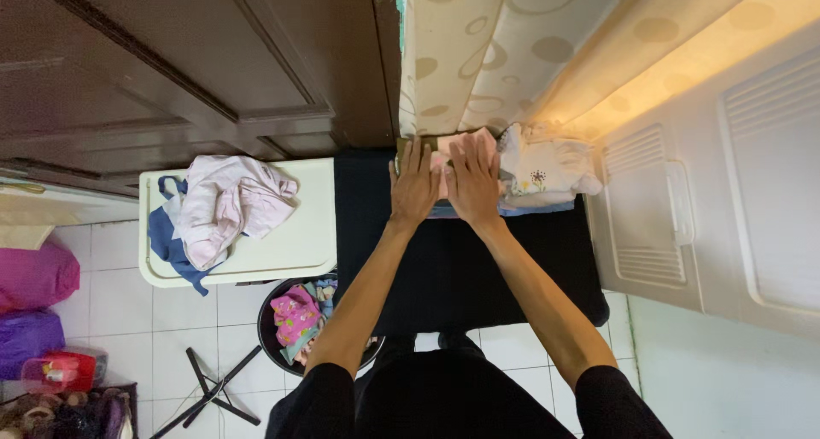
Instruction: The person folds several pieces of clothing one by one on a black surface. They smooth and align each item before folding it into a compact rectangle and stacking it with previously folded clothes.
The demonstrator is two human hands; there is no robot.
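Note:
My left hand (414, 185) and my right hand (472, 181) lie flat, side by side, fingers together, pressing on a folded pink garment (445, 158) at the far edge of a black surface (478, 260). A blue cloth edge (444, 211) shows under the pink garment. Just right of my right hand sits a folded stack of white clothes (547, 172) with a small flower print. Neither hand grips anything; both palms rest on the pink fabric.
A cream stool (295, 242) on the left carries a heap of pale pink and blue clothes (218, 213). Below it a dark basket (295, 324) holds colourful clothes. A patterned mattress (487, 46) leans behind; white plastic cabinet (726, 191) at right; dark wooden wardrobe (171, 63) at left.

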